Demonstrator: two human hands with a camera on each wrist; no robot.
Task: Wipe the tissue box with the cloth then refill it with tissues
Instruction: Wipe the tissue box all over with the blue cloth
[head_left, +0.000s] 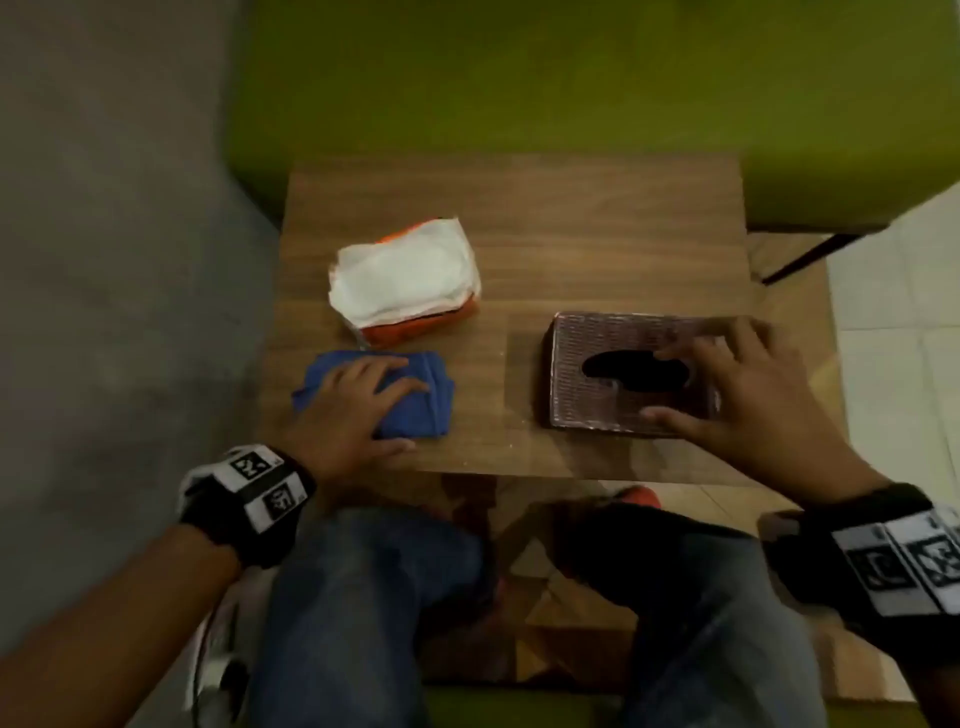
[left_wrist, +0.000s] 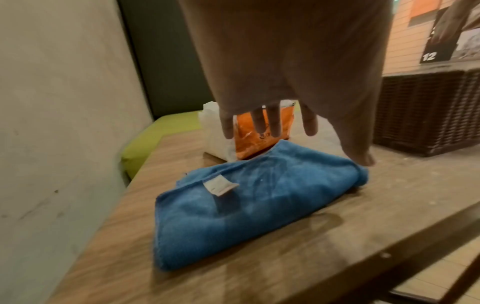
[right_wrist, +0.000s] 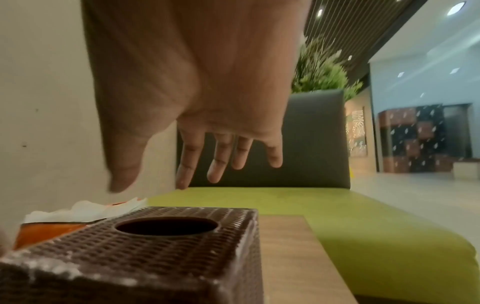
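The left hand (head_left: 353, 402) hangs spread over the folded cloth (head_left: 415, 395) at lower left, grip released, while the right hand (head_left: 737, 384), also released, hovers over the tissue box (head_left: 576, 364), long axis left-right.

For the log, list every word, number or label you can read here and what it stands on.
"12": white number on the dark poster on the far wall, left wrist view.
Orange tissue pack: dark print, too blurred to read.
Blue cloth: white tag, no legible text.
Wristbands: square marker codes, their characters unreadable.
Tissue box: no text seen.
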